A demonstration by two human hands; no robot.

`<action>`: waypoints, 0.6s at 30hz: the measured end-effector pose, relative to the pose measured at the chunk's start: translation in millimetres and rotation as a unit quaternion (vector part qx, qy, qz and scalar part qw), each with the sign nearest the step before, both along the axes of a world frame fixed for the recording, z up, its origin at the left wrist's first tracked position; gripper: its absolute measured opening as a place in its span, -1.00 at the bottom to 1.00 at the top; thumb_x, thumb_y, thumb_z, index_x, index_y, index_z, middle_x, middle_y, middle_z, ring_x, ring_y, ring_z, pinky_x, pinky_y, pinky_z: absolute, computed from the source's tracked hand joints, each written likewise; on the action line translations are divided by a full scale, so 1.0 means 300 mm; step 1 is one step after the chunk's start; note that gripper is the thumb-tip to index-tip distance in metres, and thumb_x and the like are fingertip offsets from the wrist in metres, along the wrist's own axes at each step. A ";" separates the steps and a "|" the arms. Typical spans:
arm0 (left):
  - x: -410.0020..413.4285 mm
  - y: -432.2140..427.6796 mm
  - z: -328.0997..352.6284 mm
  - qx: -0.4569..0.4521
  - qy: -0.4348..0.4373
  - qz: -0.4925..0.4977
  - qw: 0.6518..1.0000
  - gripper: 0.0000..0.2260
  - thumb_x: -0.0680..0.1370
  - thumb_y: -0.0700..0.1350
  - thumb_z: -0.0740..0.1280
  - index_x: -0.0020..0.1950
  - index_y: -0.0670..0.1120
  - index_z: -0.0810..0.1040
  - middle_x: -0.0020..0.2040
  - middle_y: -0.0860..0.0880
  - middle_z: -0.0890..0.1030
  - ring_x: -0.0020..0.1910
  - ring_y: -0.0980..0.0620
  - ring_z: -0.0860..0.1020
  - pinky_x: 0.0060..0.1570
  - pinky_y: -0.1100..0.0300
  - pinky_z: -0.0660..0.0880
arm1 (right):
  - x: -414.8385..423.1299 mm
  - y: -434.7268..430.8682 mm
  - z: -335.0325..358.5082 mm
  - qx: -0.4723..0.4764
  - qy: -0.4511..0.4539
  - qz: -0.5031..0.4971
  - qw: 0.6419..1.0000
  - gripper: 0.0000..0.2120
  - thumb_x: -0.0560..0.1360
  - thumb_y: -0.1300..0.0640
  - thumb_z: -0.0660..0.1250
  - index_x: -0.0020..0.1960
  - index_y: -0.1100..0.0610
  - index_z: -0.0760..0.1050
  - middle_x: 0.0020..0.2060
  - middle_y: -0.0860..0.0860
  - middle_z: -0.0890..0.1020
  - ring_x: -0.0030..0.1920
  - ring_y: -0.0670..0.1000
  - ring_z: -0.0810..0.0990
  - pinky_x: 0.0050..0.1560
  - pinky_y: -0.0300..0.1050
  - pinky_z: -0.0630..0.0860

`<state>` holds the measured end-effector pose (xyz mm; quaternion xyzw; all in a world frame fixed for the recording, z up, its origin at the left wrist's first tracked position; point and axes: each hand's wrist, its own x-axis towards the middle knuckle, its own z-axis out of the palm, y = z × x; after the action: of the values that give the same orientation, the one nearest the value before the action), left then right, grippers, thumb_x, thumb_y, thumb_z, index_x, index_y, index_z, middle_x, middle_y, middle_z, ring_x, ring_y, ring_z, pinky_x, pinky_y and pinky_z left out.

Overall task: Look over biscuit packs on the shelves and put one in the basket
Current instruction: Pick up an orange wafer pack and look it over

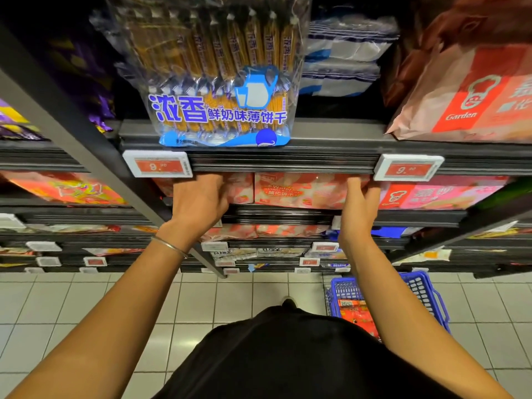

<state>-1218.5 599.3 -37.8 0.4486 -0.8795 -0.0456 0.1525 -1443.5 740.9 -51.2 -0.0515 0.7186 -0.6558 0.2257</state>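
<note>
Both my hands reach into the second shelf from the top. My left hand (198, 201) lies against the left end of a pink and red wafer biscuit pack (299, 190), its fingers going behind the pack and under the shelf edge. My right hand (358, 205) is at the right end of the same pack, fingers tucked under the shelf edge and hidden. A blue basket (423, 292) stands on the floor at the lower right with a red pack (359, 315) inside.
A clear bag of milk thin biscuits (221, 82) sits on the top shelf above my hands, with a pink Garden bag (466, 93) to its right. Price tags (157, 167) hang on the shelf rails. Lower shelves hold more packs. White tiled floor (115, 306) lies below.
</note>
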 end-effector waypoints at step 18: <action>-0.088 0.091 0.011 -0.003 -0.015 0.027 1.000 -0.60 0.67 0.23 0.25 -0.24 0.00 0.42 -0.26 -0.15 0.58 -0.18 -0.25 0.57 -0.13 -0.04 0.42 | -0.072 -0.053 0.009 0.075 -0.130 0.066 0.986 -0.64 0.60 0.17 0.16 0.35 0.23 0.45 0.24 0.16 0.60 0.14 0.09 0.53 0.20 0.04 0.49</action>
<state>-1245.0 626.5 -34.6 0.4725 -0.8693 -0.0320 0.1416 -1464.9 724.9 -48.5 0.0042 0.7254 -0.5846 0.3634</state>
